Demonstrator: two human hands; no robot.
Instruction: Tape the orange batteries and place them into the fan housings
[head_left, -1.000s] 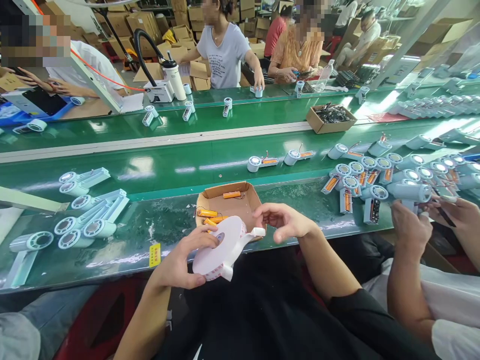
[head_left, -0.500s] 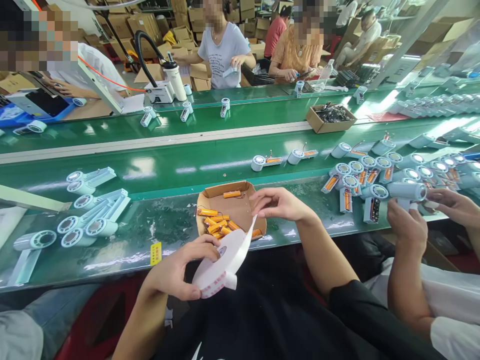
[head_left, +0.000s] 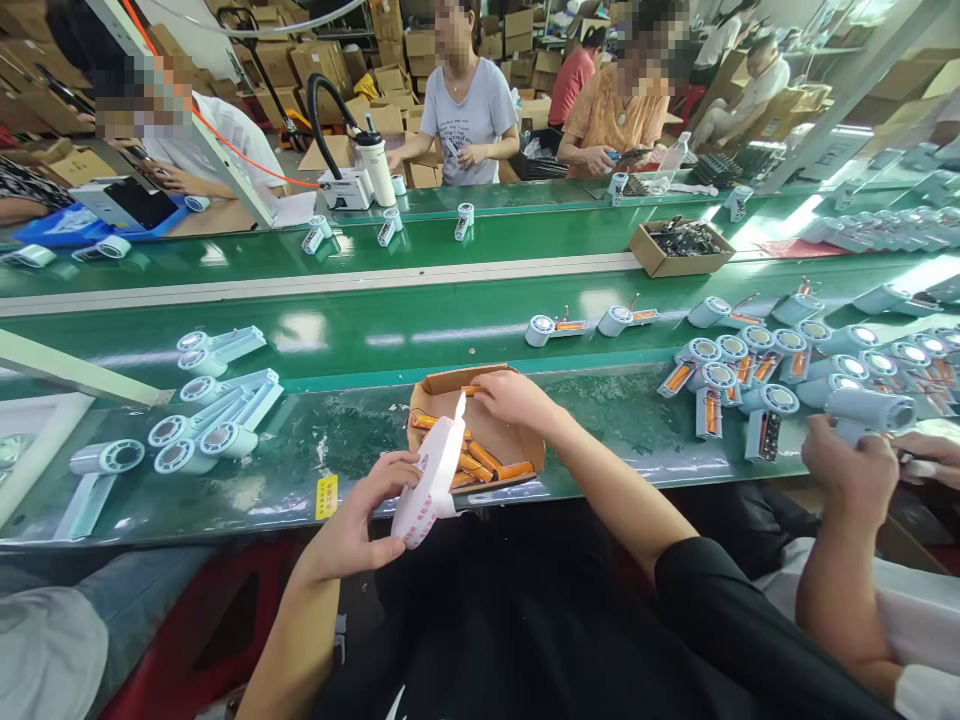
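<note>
A roll of white double-sided tape (head_left: 429, 487) with red print on its edge is tilted in my left hand (head_left: 367, 515), whose fingers and thumb close around its near side. A loose tape end points up from the roll, just left of my right fingertips. My right hand (head_left: 517, 400) reaches over the shallow cardboard box (head_left: 510, 432), fingers closed on the right end of an orange battery (head_left: 471, 391) by the far wall. Those fingers hide part of that cell. Several more orange batteries (head_left: 480, 460) with thin wires lie in the box, partly behind the roll.
Pale blue housings (head_left: 225, 440) lie on the green bench at left. At right are several housings with orange batteries (head_left: 707, 410), beside a co-worker's hands (head_left: 851, 465). A box of black parts (head_left: 681, 248) stands beyond the divider. Other people work across the line.
My right hand has let go of the tape's loose end and moved to the battery at the box's far side. The roll has tipped more upright in my left hand. The view has shifted left.
</note>
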